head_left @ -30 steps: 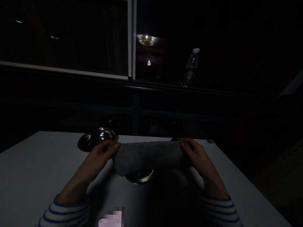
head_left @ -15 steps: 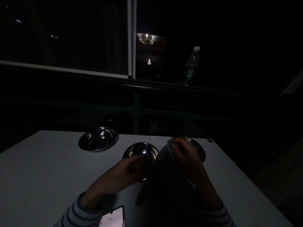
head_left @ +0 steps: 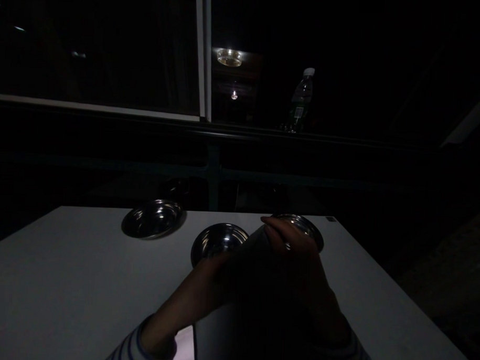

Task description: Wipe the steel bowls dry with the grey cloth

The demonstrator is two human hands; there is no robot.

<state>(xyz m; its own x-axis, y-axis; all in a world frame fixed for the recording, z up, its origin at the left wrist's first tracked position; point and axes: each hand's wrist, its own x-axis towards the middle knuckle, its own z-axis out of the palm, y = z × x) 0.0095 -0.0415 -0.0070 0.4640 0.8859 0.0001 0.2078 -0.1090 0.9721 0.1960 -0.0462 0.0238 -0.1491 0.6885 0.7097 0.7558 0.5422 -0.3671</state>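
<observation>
A grey cloth [head_left: 254, 245] slants above the worktop [head_left: 83, 274], just right of the middle bowl [head_left: 205, 241]; the right hand [head_left: 298, 255] pinches its far end in its fingers; it slopes near-left toward the left hand [head_left: 207, 281], fingers too shadowed to tell.

Very dark. White table [head_left: 82, 279]; beyond its far edge, dark window [head_left: 98, 49], pale frame [head_left: 205, 53], lit round lamp [head_left: 229, 57] just right of frame.

left sleeve [head_left: 130, 348]: pale, dark-blue stripes | right sleeve [head_left: 346, 356]: striped, shadowed | left hand [head_left: 213, 276], right hand [head_left: 300, 253]: bare
</observation>
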